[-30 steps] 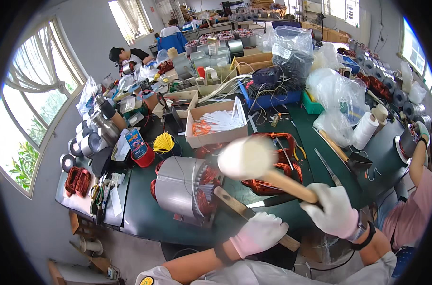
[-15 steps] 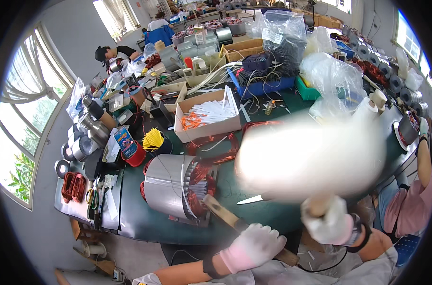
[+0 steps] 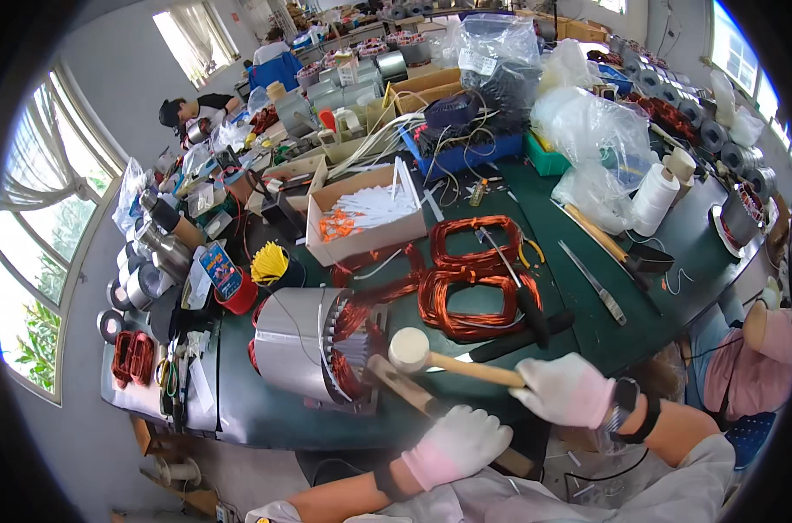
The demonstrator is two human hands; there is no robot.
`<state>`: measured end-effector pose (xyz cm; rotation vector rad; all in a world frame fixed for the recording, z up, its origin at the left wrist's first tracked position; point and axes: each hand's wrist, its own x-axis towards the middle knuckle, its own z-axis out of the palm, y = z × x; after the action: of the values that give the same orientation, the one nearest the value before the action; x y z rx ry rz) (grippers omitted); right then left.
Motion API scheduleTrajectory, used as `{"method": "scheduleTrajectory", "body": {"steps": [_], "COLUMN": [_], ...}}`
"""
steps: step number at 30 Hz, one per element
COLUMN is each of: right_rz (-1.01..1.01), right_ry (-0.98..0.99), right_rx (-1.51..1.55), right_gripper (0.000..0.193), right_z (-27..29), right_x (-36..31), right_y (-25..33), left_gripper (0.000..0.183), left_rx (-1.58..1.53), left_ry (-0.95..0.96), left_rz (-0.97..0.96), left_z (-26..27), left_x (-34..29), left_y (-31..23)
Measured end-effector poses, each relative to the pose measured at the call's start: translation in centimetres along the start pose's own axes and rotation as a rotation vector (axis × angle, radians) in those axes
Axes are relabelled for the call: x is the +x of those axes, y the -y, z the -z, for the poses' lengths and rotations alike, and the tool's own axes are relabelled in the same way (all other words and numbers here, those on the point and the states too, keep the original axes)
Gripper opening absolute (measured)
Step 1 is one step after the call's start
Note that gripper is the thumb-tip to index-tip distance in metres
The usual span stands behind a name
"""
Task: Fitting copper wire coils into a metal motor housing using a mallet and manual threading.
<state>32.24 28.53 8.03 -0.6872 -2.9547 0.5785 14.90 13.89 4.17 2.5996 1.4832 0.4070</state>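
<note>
A steel motor stator (image 3: 293, 336) lies on its side on the dark green bench, its copper windings (image 3: 351, 362) spilling from the near right end. My left hand (image 3: 457, 444), in a white and pink glove, is closed around a wooden drift (image 3: 402, 386), whose blunt tip sits against the windings. My right hand (image 3: 568, 390), gloved alike, grips the wooden handle of a white-headed mallet (image 3: 408, 350). The mallet head is just above and right of the drift's tip; whether they touch I cannot tell. Bundled copper coils (image 3: 466, 305) lie beyond the mallet, some leading into the stator.
Behind the stator are a cardboard box (image 3: 374, 235) of white strips and a pot of yellow sleeves (image 3: 270, 261). A screwdriver (image 3: 527, 301), a steel blade (image 3: 593, 283) and white thread spools (image 3: 656, 199) lie to the right. A co-worker's pink sleeve (image 3: 749, 362) shows at far right.
The mallet, a large white blur raised near the camera before, is down beside the drift. My right hand has turned with it. My left hand keeps nearly the same place.
</note>
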Motion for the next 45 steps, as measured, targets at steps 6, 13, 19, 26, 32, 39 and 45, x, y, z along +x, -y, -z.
{"method": "scheduleTrajectory", "body": {"steps": [6,13,19,26,32,39,45], "right_rz": [-0.103,0.059,-0.253,-0.584,-0.21,-0.301,-0.187], "right_ry": [-0.375,-0.129,-0.297,-0.57,-0.447,-0.251,-0.252], "right_rx": [0.374,0.109,0.162,-0.42,-0.166,-0.414,-0.485], "right_gripper": [0.026,0.026,0.029,0.035,0.073,0.081,0.053], "right_z": [5.6,-0.1,0.6,0.3,-1.2,-5.3,-4.4], "right_x": [-0.3,-0.7,-1.9,-4.4,1.2,2.5,-1.2], "right_y": [1.8,0.1,-1.6,-9.2,-2.3,-3.5,-4.1], "left_gripper": [0.006,0.008,0.01,0.031,0.039,0.035,0.052], "left_rx": [0.037,0.079,-0.216,-0.511,-0.555,-0.712,0.136], "left_ry": [-0.138,-0.156,-0.241,-1.226,-1.754,-0.842,-0.254], "left_rz": [0.017,-0.011,-0.134,0.527,1.152,1.23,0.504], "left_z": [0.6,-1.1,4.1,8.0,9.4,4.9,2.9], "left_x": [0.7,1.0,-1.8,-15.5,-29.7,-28.0,-19.7], "left_y": [1.1,2.1,0.3,3.0,8.5,8.9,10.0]}}
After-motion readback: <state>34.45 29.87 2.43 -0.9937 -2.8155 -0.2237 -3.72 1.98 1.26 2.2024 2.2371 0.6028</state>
